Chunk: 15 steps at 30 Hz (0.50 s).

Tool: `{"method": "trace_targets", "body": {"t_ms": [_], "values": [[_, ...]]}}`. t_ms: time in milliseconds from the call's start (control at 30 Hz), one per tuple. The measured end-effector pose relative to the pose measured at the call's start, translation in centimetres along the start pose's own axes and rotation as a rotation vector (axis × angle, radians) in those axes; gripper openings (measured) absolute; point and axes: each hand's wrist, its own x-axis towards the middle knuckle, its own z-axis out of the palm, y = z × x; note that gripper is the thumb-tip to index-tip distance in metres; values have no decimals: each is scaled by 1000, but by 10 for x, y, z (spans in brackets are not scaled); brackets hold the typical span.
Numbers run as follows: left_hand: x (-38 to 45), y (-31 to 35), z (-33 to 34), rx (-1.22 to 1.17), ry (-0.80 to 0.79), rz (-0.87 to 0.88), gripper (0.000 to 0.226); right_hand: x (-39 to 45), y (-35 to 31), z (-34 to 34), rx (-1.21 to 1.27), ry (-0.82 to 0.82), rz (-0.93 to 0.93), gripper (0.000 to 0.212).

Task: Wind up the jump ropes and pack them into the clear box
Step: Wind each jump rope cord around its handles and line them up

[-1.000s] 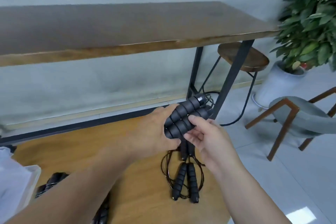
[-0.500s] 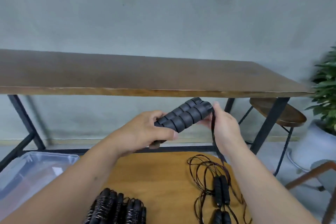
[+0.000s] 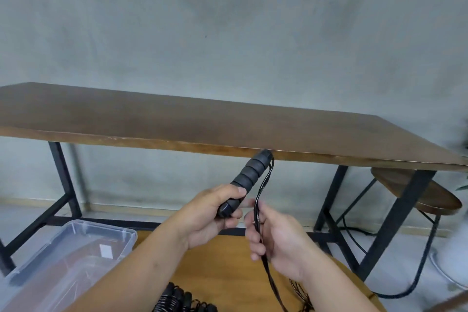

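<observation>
My left hand [image 3: 215,218] grips the lower end of a pair of black ribbed jump rope handles [image 3: 249,177], which point up and to the right. A thin black cord [image 3: 263,185] leaves their top end and hangs down. My right hand [image 3: 273,238] holds that cord just right of the handles, fingers curled round it, and the cord runs on down below the hand. Several wound jump ropes [image 3: 182,301] lie on the light wooden table [image 3: 228,268] at the bottom edge. The clear box [image 3: 76,256] stands at the lower left.
A dark wooden desk [image 3: 202,124] on black metal legs stands behind, in front of a grey wall. A round stool [image 3: 417,190] is tucked under its right end. Loose black cord [image 3: 301,294] lies on the table at the lower right.
The handles have tipped more upright in my left hand. My right hand has come off their top end and slid down the cord to below them. The view has tilted up.
</observation>
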Motion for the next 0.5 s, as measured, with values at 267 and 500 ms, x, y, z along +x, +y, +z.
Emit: {"method": "trace_targets", "body": {"t_ms": [267,500], "values": [[5,-14,-14,61,-77,-44,60,2,13,12,-145,-104,113,66],[7,-12,-28,455,161,16,58,1,15,4,-527,-142,133,31]]}}
